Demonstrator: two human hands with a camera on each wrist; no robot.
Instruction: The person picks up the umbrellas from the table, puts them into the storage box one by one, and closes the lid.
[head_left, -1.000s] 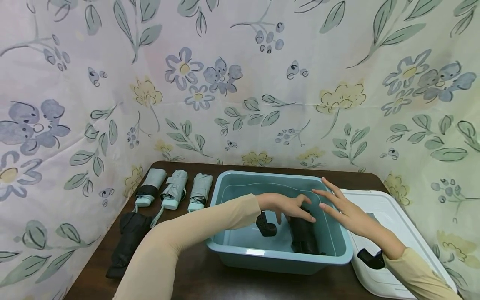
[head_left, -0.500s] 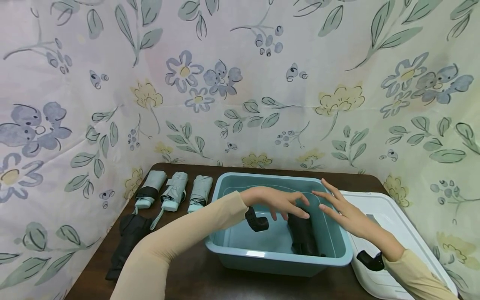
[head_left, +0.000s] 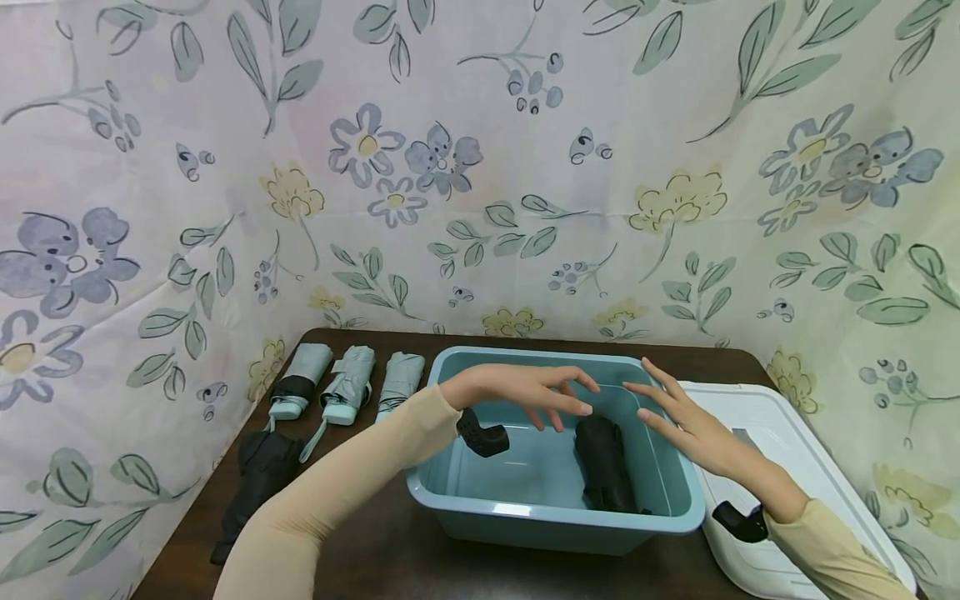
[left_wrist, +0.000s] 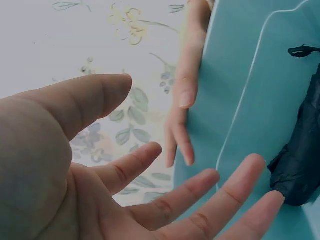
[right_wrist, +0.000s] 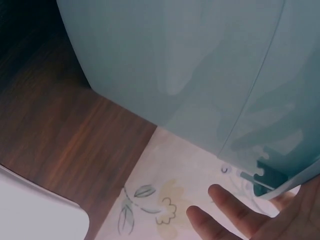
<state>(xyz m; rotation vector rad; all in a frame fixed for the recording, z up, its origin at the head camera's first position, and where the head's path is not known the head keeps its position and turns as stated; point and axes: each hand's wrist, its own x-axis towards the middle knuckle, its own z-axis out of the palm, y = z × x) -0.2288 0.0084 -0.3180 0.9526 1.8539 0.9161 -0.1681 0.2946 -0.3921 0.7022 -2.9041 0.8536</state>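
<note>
- The left hand (head_left: 525,390) hangs above the pale blue bin (head_left: 525,508), fingers spread and slightly bent, holding nothing; it is apart from what lies below.
- Beneath and to its right is a black umbrella (head_left: 603,465), folded, lying inside the bin near the right wall, running front to back.
- The right hand (head_left: 693,421) is at the bin's right rim, fingers extended, with nothing in its grasp that I can see.
- To my eye the step is letting go of that 1 umbrella, and the placing looks done.
- The next move, I judge, calls for the left hand to clear the rim and reach across the table (head_left: 405,550) to the 3 pale green umbrellas (head_left: 352,375) or the other black umbrella (head_left: 258,475); which of the 4, I can't say.
- The left sleeve (head_left: 322,492) covers the near end of 1 pale green umbrella and part of the black umbrella on the table.
- The right forearm crosses the white lid (head_left: 810,467), which the right wrist view cuts to a corner.
- Whether the right palm presses on the rim, I cannot tell.
</note>
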